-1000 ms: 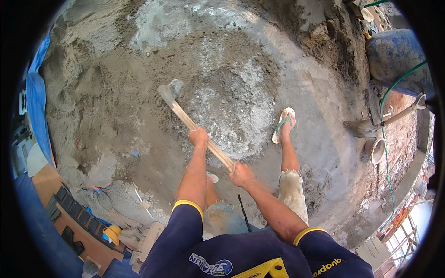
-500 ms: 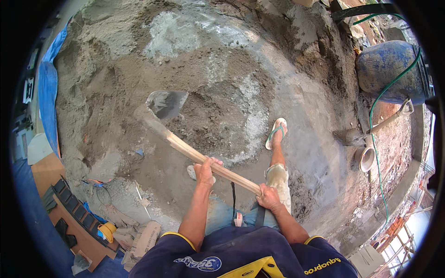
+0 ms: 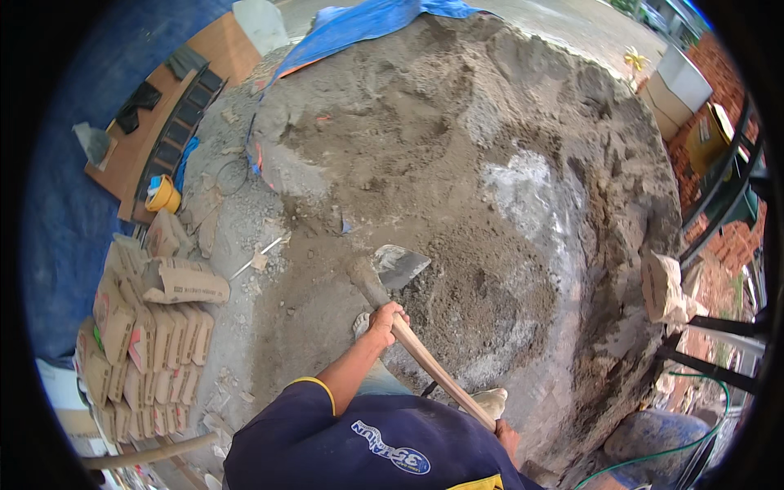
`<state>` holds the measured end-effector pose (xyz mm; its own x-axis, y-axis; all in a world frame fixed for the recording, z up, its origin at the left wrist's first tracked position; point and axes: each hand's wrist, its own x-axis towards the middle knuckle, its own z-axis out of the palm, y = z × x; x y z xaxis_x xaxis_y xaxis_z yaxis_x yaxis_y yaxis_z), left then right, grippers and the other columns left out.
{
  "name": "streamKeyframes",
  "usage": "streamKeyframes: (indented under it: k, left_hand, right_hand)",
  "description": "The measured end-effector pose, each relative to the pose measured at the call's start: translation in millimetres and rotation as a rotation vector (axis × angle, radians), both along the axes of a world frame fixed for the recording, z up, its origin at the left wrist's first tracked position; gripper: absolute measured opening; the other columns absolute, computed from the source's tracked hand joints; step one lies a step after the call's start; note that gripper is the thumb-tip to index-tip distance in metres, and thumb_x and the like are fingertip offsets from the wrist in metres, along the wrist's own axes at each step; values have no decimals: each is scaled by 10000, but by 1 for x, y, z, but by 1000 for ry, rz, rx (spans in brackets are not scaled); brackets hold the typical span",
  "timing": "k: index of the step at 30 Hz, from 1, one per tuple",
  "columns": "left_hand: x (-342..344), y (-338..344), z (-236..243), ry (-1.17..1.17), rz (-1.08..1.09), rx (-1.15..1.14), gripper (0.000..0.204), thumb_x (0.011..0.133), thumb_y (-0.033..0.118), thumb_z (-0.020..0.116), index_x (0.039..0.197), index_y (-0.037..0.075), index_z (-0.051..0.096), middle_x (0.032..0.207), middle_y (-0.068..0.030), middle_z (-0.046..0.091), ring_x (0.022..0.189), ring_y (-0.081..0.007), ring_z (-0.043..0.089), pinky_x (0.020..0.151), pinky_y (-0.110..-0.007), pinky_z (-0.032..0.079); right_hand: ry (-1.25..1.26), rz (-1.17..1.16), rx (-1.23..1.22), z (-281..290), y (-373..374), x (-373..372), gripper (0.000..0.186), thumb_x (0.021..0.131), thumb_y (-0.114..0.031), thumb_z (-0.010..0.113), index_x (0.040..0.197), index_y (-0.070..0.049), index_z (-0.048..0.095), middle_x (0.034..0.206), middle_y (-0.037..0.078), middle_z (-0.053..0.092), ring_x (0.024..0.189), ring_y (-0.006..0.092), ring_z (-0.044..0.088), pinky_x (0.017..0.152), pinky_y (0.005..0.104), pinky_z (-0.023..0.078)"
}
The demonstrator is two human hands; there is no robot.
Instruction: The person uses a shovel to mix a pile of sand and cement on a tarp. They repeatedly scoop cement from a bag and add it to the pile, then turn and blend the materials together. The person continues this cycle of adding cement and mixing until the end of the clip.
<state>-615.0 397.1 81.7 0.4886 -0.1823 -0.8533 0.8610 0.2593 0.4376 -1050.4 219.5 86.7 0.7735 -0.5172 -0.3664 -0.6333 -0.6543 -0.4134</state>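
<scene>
I hold a hoe by its pale wooden handle (image 3: 433,366), which slants from upper left to lower right in front of me. My left hand (image 3: 385,322) is closed round the handle below the head. My right hand (image 3: 507,439) is closed near the handle's lower end, partly hidden by my dark shirt. The grey metal hoe blade (image 3: 400,265) is at the left edge of a mound of brown sand (image 3: 482,290); I cannot tell whether it touches the sand. Whitish powder (image 3: 531,192) lies across the mound's far right side.
Stacked paper sacks (image 3: 155,351) stand at the left, near a yellow bucket (image 3: 164,194). A blue tarp (image 3: 367,26) edges the sand at the far side. At lower right are a blue drum (image 3: 653,445) and a green hose (image 3: 706,439).
My view has turned left, bringing the sacks into sight. The hoe is still in both hands, its handle steeper, and my left hand is closer to the head.
</scene>
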Motion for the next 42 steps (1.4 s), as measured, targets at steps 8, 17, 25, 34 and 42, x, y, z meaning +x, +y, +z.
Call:
streamKeyframes:
  k: [8, 17, 25, 34, 42]
  left_hand:
    - [93, 308, -3, 147, 678, 134, 130, 754, 106, 606, 835, 42, 527, 789, -104, 534, 640, -255, 569, 596, -416, 509]
    - [17, 561, -23, 155, 1367, 100, 130, 816, 132, 542, 880, 23, 514, 746, -83, 501, 633, -228, 530, 598, -361, 501]
    - [-46, 628, -26, 333, 1335, 132, 164, 803, 142, 518, 912, 21, 536, 808, -116, 554, 691, -239, 595, 600, -367, 524]
    - [13, 719, 68, 68, 1271, 227, 140, 726, 54, 597, 837, -16, 546, 774, -141, 553, 612, -272, 568, 571, -405, 540]
    - [150, 853, 149, -188, 1141, 228, 112, 703, 39, 618, 744, -31, 541, 659, -122, 526, 514, -247, 546, 471, -364, 464]
  right_hand:
    - [187, 695, 8, 90, 83, 300, 151, 785, -265, 613, 862, -161, 535, 784, 167, 662, 741, 396, 645, 613, 509, 480]
    - [231, 1296, -127, 166, 314, 564, 159, 802, -249, 589, 870, -105, 600, 795, 166, 671, 761, 381, 655, 691, 499, 518]
    - [139, 1302, -148, 179, 390, 543, 138, 738, -217, 620, 837, -124, 644, 743, 141, 661, 745, 362, 656, 680, 488, 514]
    - [281, 1103, -73, 150, 457, 464, 171, 780, -252, 599, 863, -108, 640, 834, 175, 678, 830, 392, 650, 724, 496, 513]
    - [187, 1104, 93, 98, 592, 527, 192, 861, -283, 536, 947, -113, 558, 863, 222, 651, 839, 450, 618, 685, 539, 462]
